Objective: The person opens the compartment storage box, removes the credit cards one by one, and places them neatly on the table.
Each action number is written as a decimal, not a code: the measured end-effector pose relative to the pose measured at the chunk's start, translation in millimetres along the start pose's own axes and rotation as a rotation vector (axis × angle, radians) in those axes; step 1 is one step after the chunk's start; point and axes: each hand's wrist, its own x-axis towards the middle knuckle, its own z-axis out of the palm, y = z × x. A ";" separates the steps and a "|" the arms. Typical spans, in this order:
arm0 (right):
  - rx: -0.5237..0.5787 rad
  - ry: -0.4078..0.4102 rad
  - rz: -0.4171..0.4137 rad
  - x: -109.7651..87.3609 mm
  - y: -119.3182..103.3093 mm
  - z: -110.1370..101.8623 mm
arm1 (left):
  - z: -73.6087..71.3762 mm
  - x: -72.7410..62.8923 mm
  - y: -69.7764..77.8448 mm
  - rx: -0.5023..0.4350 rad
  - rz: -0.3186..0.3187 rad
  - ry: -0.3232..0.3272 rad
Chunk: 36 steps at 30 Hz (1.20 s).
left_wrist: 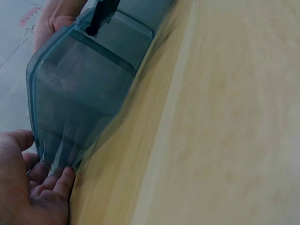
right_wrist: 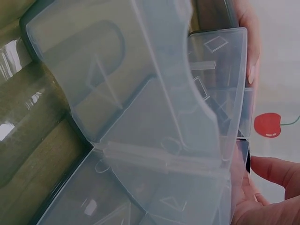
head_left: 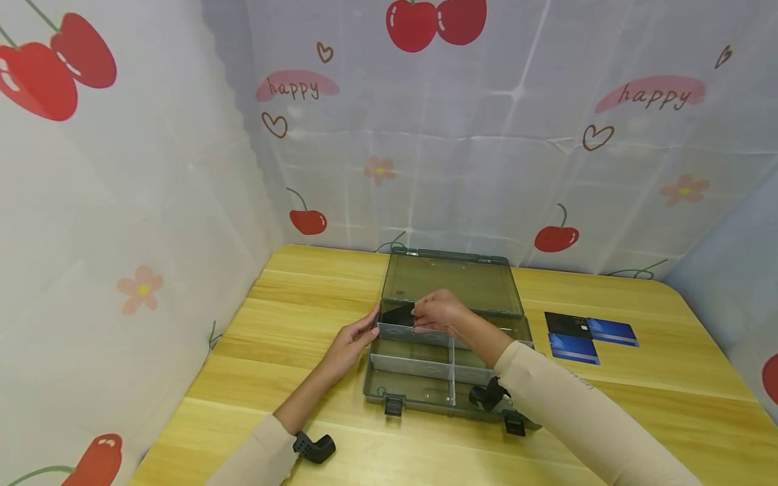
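A smoky translucent compartment box (head_left: 410, 388) lies with its lid (head_left: 452, 280) raised at the back. My right hand (head_left: 439, 312) reaches over the box and pinches a black card (head_left: 398, 314) at the back left compartment. In the right wrist view, the thumb (right_wrist: 276, 169) meets a sliver of that dark card; dividers overlap the other fingers. Against the box's left side rests my left hand (head_left: 351, 343), its fingers along the outer wall. The left wrist view shows the left fingertips (left_wrist: 65, 180) touching the clear wall, the thumb near the rim.
Right of the box, a black card (head_left: 565, 324) and two blue cards (head_left: 612, 331) lie on the wooden table (head_left: 638, 412). Frosted dividers (head_left: 413, 366) split the box into rows. Black latches (head_left: 393, 406) stick out at its front. A cherry-printed curtain (head_left: 450, 175) hangs behind.
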 end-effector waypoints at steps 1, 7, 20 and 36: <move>0.002 -0.001 -0.001 -0.1 -0.2 -0.4 | 0.0 0.1 -0.2 -0.004 0.000 0.000; 0.006 -0.005 -0.006 -2.7 -2.4 -2.5 | 0.5 -0.3 -0.7 -0.008 0.000 0.002; 0.020 0.010 -0.024 -10.5 -4.1 -7.7 | 0.6 -1.1 0.8 0.001 -0.007 0.003; 0.015 0.034 -0.062 -24.1 -6.7 -20.7 | 1.1 -1.8 0.7 0.004 -0.006 -0.008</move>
